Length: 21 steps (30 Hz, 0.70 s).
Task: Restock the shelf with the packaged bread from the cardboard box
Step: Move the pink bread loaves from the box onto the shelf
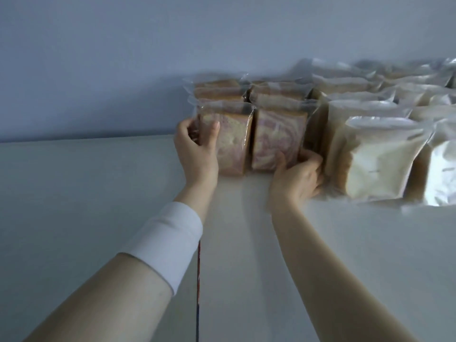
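Reaching forward, left grip (197,149) clasping 1 marbled loaf (234,141), right grip (299,174) pinching the neighbouring loaf (278,137) low

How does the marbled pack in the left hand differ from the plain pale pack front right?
The marbled pack shows pink swirls; the plain pack is pale cream. The left hand grips the marbled pack; no hand holds the plain pack, which stands nearer the camera. Both stand upright, bagged.

White shelf (98,193) under rows of upright bread packs (278,139).
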Motion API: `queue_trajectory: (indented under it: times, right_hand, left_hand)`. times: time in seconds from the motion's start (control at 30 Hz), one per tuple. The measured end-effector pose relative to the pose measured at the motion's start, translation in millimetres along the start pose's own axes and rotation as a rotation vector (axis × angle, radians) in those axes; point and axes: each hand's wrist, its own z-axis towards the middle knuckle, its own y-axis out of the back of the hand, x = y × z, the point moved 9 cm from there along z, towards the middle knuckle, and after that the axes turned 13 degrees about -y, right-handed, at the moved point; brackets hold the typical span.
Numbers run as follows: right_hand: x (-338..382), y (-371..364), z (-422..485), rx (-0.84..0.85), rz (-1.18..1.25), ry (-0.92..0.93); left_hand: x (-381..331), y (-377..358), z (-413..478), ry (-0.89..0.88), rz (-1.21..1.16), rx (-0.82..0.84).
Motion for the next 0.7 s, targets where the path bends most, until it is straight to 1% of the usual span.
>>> queue_trajectory:
  times: [0.1,0.17,0.23,0.3,0.37,0.4,0.47,0.53,0.6,0.7]
  right_hand:
    - [2.9,-3.5,-3.9,0.06,-0.153,0.072]
    - [3.9,-3.3,-13.9,0.125,-0.249,0.163]
    - [5.2,5.1,-26.0,0.152,-0.301,0.261]
    - [7.0,17.8,-37.9,0.166,-0.328,0.379]
    - [7.2,32.2,-49.8,0.204,-0.359,0.52]
    - [6.2,41.2,-55.1,0.217,-0.389,0.595]
    - [-1.1,67.3,-61.1,0.22,-0.473,0.711]
    - [-14.7,105.1,-56.9,0.188,-0.562,0.74]
    - [-32.5,150.4,-43.9,0.122,-0.673,0.743]
    - [-74.7,234.2,-18.6,-0.006,-0.811,0.652]
  left_hand:
    - [-4.5,1.3,-4.8,0.015,0.062,0.01]
    - [-8.6,3.5,-7.7,0.042,0.11,0.057]
    - [-17.7,9.7,-15.1,0.032,0.185,0.106]
    - [-36.9,23.8,-28.6,-0.063,0.369,0.12]
    - [-67.5,31.0,-50.5,-0.266,0.569,0.185]
    - [-83.0,25.2,-65.3,-0.385,0.636,0.28]
    - [-106.2,-1.4,-103.7,-0.583,0.728,0.589]
    - [-124.4,-30.1,-148.7,-0.691,0.766,0.88]
    - [-144.7,-56.6,-193.7,-0.764,0.752,1.063]
    - [-182.9,-98.7,-268.6,-0.939,0.677,1.239]
